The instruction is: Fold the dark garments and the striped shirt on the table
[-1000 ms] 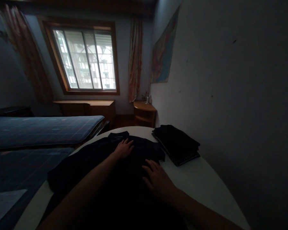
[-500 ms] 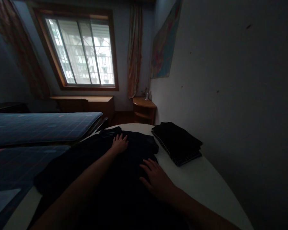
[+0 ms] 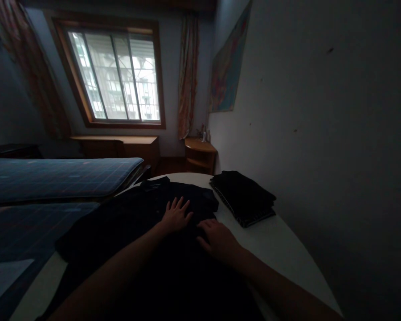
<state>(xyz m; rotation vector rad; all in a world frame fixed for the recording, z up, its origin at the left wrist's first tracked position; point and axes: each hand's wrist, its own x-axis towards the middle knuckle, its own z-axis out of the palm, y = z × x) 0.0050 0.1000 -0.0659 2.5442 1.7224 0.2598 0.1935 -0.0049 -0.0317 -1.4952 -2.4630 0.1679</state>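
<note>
A dark collared shirt [image 3: 120, 223] lies spread on a round white table [image 3: 287, 249], collar toward the far edge and one sleeve out to each side. Flat on the upper part of the shirt, fingers spread, rests my left hand [image 3: 175, 217]. Close to its right is my right hand [image 3: 220, 240], at the shirt's right side below the sleeve. Its fingers are bent a little on the cloth and the thumb stands apart from them. The lower part of the shirt is too dark to make out.
A stack of folded dark clothes [image 3: 242, 196] sits on the table at the right, near the wall [image 3: 321, 169]. Blue plaid mattresses [image 3: 63, 178] are on the left. A small corner shelf [image 3: 200, 149] and a wooden desk [image 3: 140, 140] stand beyond the table.
My left hand has slid from near the collar down and to the right, closer to my right hand. The right hand's fingers have bent a little more. The view has shifted slightly.
</note>
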